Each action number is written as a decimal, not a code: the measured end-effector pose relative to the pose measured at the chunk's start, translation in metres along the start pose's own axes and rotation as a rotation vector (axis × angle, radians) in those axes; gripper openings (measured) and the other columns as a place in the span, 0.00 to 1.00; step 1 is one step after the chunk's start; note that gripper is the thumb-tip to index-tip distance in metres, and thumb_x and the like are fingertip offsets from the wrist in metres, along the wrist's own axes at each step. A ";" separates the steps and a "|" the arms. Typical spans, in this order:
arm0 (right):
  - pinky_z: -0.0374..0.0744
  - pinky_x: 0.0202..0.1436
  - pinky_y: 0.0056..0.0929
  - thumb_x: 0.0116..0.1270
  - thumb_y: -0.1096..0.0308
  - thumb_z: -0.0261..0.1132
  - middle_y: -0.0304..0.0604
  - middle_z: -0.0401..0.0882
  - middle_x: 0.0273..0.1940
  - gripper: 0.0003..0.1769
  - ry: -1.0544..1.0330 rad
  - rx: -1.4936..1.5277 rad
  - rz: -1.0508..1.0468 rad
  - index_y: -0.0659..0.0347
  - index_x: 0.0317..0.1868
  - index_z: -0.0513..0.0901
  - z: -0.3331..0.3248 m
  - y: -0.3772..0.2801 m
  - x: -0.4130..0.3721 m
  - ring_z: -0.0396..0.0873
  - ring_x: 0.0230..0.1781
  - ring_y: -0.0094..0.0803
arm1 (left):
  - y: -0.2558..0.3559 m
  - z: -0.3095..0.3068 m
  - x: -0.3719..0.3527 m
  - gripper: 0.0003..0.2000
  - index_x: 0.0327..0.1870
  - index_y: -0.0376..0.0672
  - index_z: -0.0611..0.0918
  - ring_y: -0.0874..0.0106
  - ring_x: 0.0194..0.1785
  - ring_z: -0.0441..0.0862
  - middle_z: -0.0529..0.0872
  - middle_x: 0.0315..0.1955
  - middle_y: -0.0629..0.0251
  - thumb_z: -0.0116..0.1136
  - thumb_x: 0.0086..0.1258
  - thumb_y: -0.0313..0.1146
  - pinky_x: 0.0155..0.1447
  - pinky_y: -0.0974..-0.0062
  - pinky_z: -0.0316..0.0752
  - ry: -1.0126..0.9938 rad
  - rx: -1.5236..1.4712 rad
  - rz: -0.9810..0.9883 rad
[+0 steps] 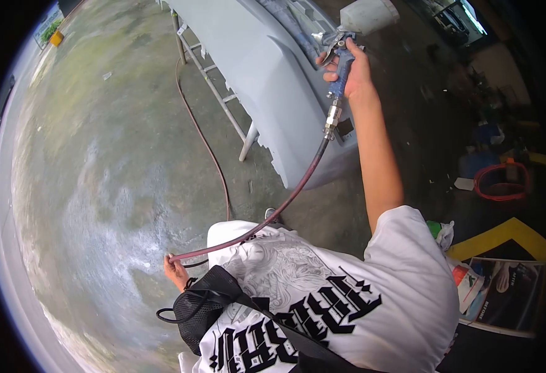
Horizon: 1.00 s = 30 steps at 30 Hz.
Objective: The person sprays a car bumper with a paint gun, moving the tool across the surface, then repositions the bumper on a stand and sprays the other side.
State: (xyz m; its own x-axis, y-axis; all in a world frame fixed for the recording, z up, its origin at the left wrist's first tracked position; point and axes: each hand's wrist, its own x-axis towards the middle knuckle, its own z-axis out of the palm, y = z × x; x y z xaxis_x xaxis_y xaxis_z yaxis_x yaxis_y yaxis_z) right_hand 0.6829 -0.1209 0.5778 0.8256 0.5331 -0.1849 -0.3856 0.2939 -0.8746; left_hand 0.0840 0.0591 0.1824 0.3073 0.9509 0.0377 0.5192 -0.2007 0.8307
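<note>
My right hand [361, 73] is wrapped around the blue handle of a paint spray gun [342, 67], its fingers at the trigger. A whitish paint cup [370, 16] sits on the gun, tilted to the right. From a metal coupling [332, 118] under the handle, a reddish air hose [291, 202] curves down across my body to my left hand [174, 271], which is closed on it. Just left of the gun lies a large light-grey car bumper [266, 87], raised on a metal stand [214, 81].
More hose [201, 133] trails over the stained concrete floor [117, 168] beside the stand. At the right are a coiled red hose [501, 181], a yellow angled piece [503, 236] and a framed board [512, 295]. A black bag [204, 308] hangs at my chest.
</note>
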 end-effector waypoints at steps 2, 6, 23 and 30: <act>0.65 0.22 0.27 0.74 0.47 0.55 0.48 0.79 0.32 0.18 0.016 -0.017 -0.030 0.54 0.44 0.73 0.003 0.006 -0.004 0.81 0.35 0.39 | -0.021 -0.004 0.013 0.16 0.31 0.37 0.72 0.61 0.26 0.67 0.73 0.19 0.55 0.50 0.78 0.39 0.34 0.66 0.66 -0.015 -0.100 -0.075; 0.63 0.21 0.27 0.74 0.47 0.56 0.44 0.78 0.30 0.16 0.118 -0.061 -0.060 0.51 0.44 0.73 -0.005 0.023 -0.015 0.80 0.31 0.37 | -0.033 -0.010 0.026 0.16 0.31 0.37 0.72 0.58 0.26 0.67 0.73 0.21 0.52 0.50 0.79 0.40 0.34 0.65 0.65 -0.096 0.046 -0.011; 0.63 0.18 0.28 0.67 0.41 0.64 0.39 0.78 0.26 0.20 0.701 -0.117 -0.025 0.46 0.45 0.75 -0.078 0.060 -0.080 0.81 0.24 0.34 | -0.064 0.002 0.109 0.15 0.32 0.38 0.74 0.55 0.23 0.65 0.74 0.20 0.48 0.57 0.75 0.41 0.30 0.62 0.66 -0.269 0.021 0.095; 0.65 0.20 0.27 0.66 0.40 0.64 0.36 0.79 0.32 0.22 0.773 -0.248 -0.210 0.45 0.48 0.75 -0.049 0.046 -0.063 0.81 0.29 0.28 | 0.012 -0.015 0.158 0.23 0.21 0.36 0.74 0.79 0.22 0.63 0.70 0.11 0.67 0.58 0.75 0.45 0.24 0.69 0.60 -0.291 -0.028 0.054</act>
State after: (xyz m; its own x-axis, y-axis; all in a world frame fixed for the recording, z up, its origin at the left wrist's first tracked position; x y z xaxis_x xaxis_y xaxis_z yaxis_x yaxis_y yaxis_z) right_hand 0.6331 -0.1798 0.5276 0.9548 -0.2341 -0.1831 -0.1648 0.0954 -0.9817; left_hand 0.1273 0.2106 0.2066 0.5517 0.8306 -0.0755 0.4752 -0.2386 0.8469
